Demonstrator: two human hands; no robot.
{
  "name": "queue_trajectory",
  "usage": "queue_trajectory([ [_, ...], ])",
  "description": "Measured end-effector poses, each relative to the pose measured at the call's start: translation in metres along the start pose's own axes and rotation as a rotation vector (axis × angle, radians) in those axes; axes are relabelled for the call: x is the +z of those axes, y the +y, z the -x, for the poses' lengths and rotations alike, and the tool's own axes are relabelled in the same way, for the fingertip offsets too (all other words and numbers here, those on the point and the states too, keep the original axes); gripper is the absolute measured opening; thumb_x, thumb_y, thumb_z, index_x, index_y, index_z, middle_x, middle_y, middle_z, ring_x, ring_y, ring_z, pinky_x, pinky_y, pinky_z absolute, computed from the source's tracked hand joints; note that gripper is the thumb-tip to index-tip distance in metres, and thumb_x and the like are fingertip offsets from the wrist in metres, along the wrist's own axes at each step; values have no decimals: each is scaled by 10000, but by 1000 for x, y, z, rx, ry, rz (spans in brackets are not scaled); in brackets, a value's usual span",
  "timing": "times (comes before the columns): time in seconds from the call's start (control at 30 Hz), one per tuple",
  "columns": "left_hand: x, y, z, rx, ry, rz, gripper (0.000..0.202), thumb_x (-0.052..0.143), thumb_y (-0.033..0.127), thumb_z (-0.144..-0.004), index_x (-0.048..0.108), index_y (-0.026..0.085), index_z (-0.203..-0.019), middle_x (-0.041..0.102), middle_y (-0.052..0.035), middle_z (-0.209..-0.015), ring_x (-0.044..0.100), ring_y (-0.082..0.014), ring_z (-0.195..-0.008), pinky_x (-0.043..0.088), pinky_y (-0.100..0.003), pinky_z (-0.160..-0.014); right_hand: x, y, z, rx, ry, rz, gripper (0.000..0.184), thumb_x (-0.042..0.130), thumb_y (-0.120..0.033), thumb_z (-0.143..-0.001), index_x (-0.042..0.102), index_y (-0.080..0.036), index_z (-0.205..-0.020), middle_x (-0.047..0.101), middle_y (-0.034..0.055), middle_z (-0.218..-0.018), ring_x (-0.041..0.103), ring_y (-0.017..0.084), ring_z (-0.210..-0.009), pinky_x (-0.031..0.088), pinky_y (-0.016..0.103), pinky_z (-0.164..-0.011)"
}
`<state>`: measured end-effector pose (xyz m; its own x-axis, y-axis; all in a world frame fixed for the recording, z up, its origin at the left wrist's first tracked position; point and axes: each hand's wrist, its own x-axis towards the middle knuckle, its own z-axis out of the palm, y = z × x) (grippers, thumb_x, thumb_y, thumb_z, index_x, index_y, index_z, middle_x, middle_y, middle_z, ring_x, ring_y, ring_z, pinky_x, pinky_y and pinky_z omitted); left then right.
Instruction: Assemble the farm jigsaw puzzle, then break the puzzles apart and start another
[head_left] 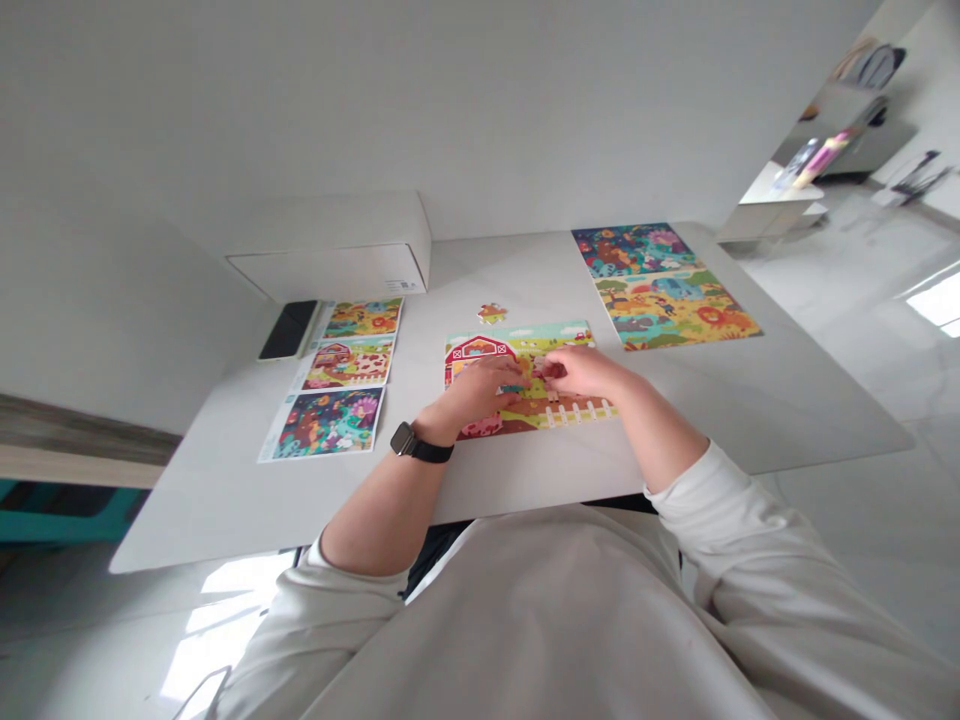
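A farm jigsaw puzzle (577,408) with a red barn and a white fence lies on the table in front of me. My left hand (481,390) rests over its left half, fingers stretched out across the barn side. On the upper right part of the puzzle is my right hand (581,372), its thumb and fingers closed in a pinch. What sits between those fingertips is too small to make out. Just beyond the puzzle's far edge lies a small group of loose puzzle pieces (492,313). My hands hide parts of the picture.
Picture sheets (339,362) and a dark phone-like object (289,330) lie at the left. A white box (330,270) stands behind them against the wall. Two more puzzle pictures, a night scene (634,248) and an animal scene (679,308), lie at the right of the table (795,410).
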<state>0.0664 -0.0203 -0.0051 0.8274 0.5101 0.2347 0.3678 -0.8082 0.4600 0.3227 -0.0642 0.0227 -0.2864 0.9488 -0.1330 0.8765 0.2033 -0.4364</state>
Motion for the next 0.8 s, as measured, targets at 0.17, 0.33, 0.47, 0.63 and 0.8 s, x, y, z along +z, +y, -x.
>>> queue_trajectory([
  [0.17,4,-4,1,3,5,-14,255,760,241,-900,860,303,-1126,770,-68,-1249,713,-270,-1171,552,-429,-1087,2,0,1,12,13,-63,192,787,-188,-871,795,-237,-1056,826,24,-993,723,174,-845,462,248,-738],
  [0.33,2,0,1,-13,-18,-18,189,775,276,-907,872,297,-1068,765,-66,-1262,702,-276,-1199,545,-434,-1096,3,1,0,-10,21,-64,207,741,-121,-875,798,-233,-1040,831,33,-1041,743,183,-900,485,246,-762],
  [0.47,-1,6,1,-35,-30,-21,160,772,303,-920,877,297,-1040,759,-58,-1277,694,-270,-1210,534,-426,-1115,3,-1,0,-28,30,-70,240,721,-77,-859,800,-229,-1027,831,42,-1093,754,194,-964,506,249,-804],
  [0.63,0,7,2,-34,-25,-11,129,775,311,-926,880,278,-994,748,-71,-1292,699,-266,-1197,532,-430,-1125,3,-2,0,-15,28,-76,233,710,-73,-861,784,-221,-1025,829,37,-1070,751,185,-939,495,247,-780],
  [0.8,0,7,2,-28,-33,-15,151,750,343,-953,880,283,-1000,738,-72,-1315,697,-260,-1207,532,-424,-1132,0,1,3,39,-18,-47,239,791,-141,-829,741,-227,-1046,820,18,-991,733,183,-866,456,250,-714],
])
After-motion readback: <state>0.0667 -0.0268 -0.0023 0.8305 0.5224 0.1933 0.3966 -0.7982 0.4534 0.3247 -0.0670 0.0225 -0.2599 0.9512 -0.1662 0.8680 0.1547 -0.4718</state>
